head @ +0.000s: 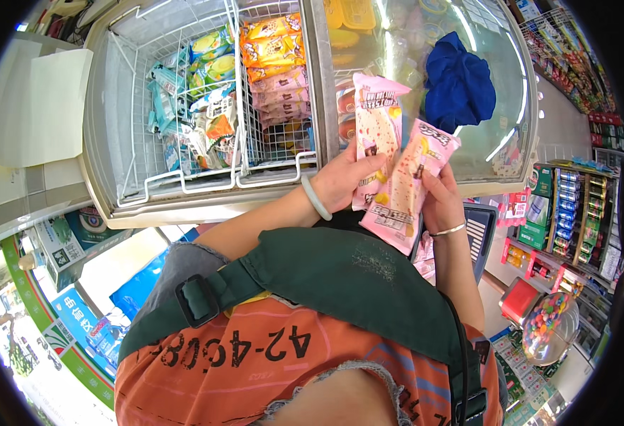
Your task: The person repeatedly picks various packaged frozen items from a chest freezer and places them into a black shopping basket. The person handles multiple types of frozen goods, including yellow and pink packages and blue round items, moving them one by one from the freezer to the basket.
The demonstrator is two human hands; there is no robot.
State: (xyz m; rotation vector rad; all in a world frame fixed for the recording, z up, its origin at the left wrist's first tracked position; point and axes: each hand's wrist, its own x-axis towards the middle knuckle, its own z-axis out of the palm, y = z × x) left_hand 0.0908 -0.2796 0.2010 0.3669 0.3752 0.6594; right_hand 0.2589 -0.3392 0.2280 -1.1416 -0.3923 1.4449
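In my left hand (344,178) is one pink-wrapped ice cream bar (378,120), its thumb pressed on the front of the wrapper. My right hand (442,197) grips a second pink ice cream bar (408,181), tilted and lying close against the first. Both are held over the front edge of a chest freezer (322,106). To the left, the freezer's open side shows a white wire basket (237,133). Similar pink wrappers (280,96) are stacked there beneath orange packs (274,42). Teal packs (165,101) and green packs (211,58) lie in the left compartment.
A crumpled blue cloth (458,80) rests on the freezer's glass lid (503,106). Below my right hand are a dark plastic crate (477,234) and more pink packs (425,255). Shelves of cans (567,213) and a gumball machine (546,325) stand at the right.
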